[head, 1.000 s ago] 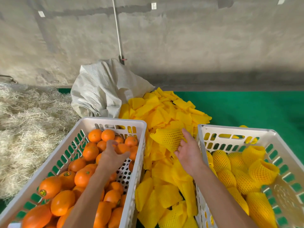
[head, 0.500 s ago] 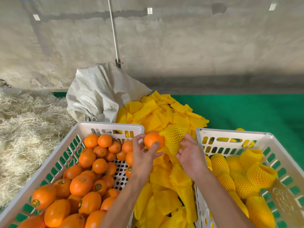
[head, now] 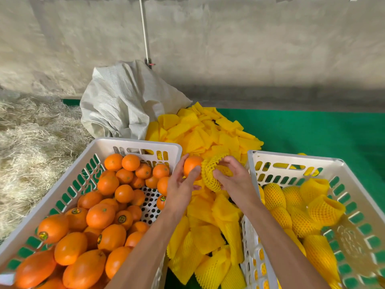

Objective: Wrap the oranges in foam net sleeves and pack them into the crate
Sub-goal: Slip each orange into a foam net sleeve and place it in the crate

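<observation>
While the orange (head: 190, 165) is sitting between the two crates, just above the loose sleeve pile, the left hand (head: 180, 189) is holding it with fingers curled round its near side and thumb up against it; it's touching the mouth of a yellow foam net sleeve (head: 210, 174), not inside as far as anyone can see; the right hand (head: 234, 179) is gripping that sleeve, fingers curled into the netting and stretching the opening toward the fruit; underneath, a big heap of flat foam sleeves (head: 206, 138) is spreading from the gap between the crates out onto the green mat (head: 312, 132); on the person's left the white crate (head: 133, 143) is holding a pile of bare oranges (head: 100, 215), a few with little round stickers; on the right the other white crate (head: 295, 158) is holding wrapped oranges (head: 291, 209) lying along its left side and middle, with part of its floor showing on the right; behind the left crate a crumpled white woven sack (head: 125, 101) is slumping by the grey wall (head: 250, 49); straw (head: 31, 142) is lying off to the far left.
</observation>
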`<state>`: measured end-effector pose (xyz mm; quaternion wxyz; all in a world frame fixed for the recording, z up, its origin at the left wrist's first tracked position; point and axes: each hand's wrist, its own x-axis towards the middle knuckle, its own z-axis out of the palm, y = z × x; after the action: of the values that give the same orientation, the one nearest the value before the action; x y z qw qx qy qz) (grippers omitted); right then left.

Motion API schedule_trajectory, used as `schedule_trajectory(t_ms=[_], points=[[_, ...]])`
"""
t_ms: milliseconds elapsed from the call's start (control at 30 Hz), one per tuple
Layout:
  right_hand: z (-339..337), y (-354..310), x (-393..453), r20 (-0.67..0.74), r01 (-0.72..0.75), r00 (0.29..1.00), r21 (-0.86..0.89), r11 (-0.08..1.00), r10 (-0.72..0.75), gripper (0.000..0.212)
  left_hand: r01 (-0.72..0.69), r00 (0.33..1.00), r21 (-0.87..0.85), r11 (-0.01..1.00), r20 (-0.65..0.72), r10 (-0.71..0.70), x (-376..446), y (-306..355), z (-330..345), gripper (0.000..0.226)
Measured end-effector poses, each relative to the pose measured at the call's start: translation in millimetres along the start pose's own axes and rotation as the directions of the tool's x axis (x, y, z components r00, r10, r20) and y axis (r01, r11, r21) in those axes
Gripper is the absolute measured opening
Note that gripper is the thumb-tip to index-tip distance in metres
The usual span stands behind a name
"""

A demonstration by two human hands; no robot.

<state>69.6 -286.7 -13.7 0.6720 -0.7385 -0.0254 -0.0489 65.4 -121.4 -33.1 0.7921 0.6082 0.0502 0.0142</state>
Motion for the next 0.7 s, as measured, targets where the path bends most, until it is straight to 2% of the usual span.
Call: schedule_trajectory(t_ms=[167,300,400,533,700], points=[[2.9,5.8,-1.3,0.074,0.037,0.997,-0.092,0.995,-0.030,0.031,0.039,0.991,0.101,0.994,0.120,-0.051,-4.5,2.1,4.6,0.054],[9.5,13.0,-4.4,0.110,0.123,0.990,-0.433,0.893,-0.083,0.049,-0.007,0.976,0.233,0.972,0.213,-0.044,-9.8,1.6,5.1,0.067],[11.4,13.9,-5.7,0.124,0.180,0.983,-0.589,0.788,-0.133,0.058,0.000,0.971,0.218,0.976,0.234,-0.052,-9.0,-0.5,6.1,0.056],[15.6,13.2,-5.6,0.084,0.191,0.981,-0.614,0.766,-0.177,0.062,0.071,0.979,0.115,0.991,0.185,-0.092,-4.6,0.0,7.5,0.034],[15.6,8.7,-4.6,0.049,0.187,0.981,-0.503,0.844,-0.188,0.065,0.148,0.982,-0.040,0.988,0.124,-0.142,-1.0,0.2,7.4,0.033]])
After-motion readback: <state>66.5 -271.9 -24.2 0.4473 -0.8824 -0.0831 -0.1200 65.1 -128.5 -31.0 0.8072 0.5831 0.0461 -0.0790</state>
